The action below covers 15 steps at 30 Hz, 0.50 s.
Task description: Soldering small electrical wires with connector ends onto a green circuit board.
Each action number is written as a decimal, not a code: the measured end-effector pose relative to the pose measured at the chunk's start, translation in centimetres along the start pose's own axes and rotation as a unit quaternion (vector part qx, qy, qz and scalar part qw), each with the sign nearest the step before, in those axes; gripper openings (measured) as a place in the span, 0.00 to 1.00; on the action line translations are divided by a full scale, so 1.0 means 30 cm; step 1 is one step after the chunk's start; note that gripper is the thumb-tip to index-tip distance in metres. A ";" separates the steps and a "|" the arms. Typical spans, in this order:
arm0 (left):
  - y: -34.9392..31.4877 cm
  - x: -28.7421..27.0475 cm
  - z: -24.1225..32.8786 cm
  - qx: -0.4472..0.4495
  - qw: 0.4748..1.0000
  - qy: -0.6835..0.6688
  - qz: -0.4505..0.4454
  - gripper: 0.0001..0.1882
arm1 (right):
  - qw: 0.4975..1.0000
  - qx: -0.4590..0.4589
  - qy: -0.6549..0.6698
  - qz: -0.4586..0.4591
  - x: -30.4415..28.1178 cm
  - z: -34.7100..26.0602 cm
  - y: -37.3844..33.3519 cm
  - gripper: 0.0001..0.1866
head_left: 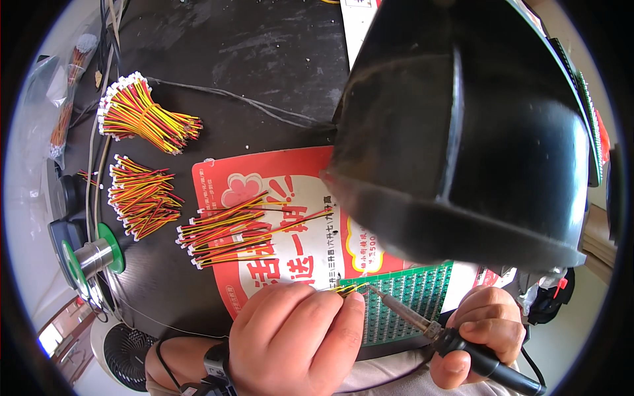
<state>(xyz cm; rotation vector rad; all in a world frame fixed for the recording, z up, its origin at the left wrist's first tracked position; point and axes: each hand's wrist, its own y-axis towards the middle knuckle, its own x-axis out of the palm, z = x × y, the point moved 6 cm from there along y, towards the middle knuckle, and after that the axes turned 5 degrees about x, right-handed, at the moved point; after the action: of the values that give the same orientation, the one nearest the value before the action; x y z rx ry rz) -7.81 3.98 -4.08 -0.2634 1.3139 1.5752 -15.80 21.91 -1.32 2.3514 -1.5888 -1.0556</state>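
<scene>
My right hand (485,330) is closed round the black handle of a soldering iron (413,318). The iron's tip reaches the upper left part of a green circuit board (403,303), which carries rows of small pads. At the board's left corner, my left hand (297,336) is closed, with thin yellow and dark wires (350,288) showing past its fingertips. These wire ends lie close to the iron's tip. The palm hides the rest of the wires and part of the board. A row of loose connector wires (231,231) with white plugs lies beyond my left hand.
A big black hood-shaped object (462,132) looms over the right side. At left are a banded wire bundle (148,112), another wire pile (145,198) and a green-ended solder spool (92,257). A red and white printed sheet (221,178) covers part of the dark table (264,39).
</scene>
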 end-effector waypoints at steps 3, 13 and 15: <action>-0.013 0.001 -0.005 -0.008 1.000 -0.026 -0.006 0.03 | 1.000 -0.001 0.000 -0.004 -0.002 0.003 -0.002 0.24; -0.026 0.012 0.000 0.069 0.996 0.052 0.024 0.02 | 1.000 -0.015 0.002 -0.022 0.009 0.008 0.001 0.24; -0.025 -0.001 0.000 0.070 0.996 0.060 -0.001 0.02 | 0.999 -0.011 0.012 -0.030 0.020 0.013 0.001 0.24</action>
<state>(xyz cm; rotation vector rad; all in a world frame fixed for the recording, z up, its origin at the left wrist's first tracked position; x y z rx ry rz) -7.20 3.86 -4.51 -0.2753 1.5097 1.4778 -15.92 21.50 -1.89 2.4013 -1.5000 -1.0470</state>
